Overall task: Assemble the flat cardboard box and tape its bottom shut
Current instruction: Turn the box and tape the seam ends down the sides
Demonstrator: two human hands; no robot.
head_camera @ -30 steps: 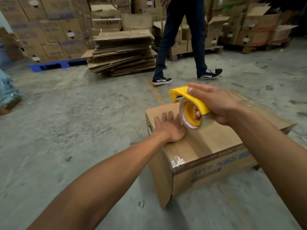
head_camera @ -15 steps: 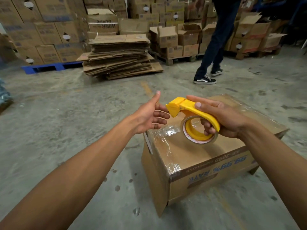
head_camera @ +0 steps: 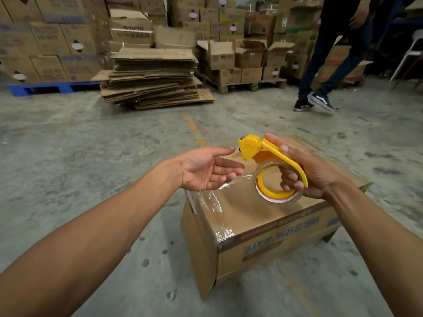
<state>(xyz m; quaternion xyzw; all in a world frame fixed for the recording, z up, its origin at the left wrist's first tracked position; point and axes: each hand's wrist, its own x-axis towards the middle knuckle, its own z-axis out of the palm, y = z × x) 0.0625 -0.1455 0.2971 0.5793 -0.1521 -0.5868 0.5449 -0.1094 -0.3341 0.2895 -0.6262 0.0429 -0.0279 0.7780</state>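
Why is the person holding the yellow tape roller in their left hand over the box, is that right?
Not quite. The head view shows the yellow tape roller in the right hand, over the box. The left hand is open and empty.

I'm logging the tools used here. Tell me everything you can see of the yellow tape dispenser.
The yellow tape dispenser looks like hard plastic: a blocky cutter head at its left end, a curved arm running over a roll of clear tape and a yellow hub inside the roll. The right hand grips it, fingers through the hub and thumb along the arm. It is held above the taped cardboard box, cutter end pointing toward the open left hand, which does not touch it.
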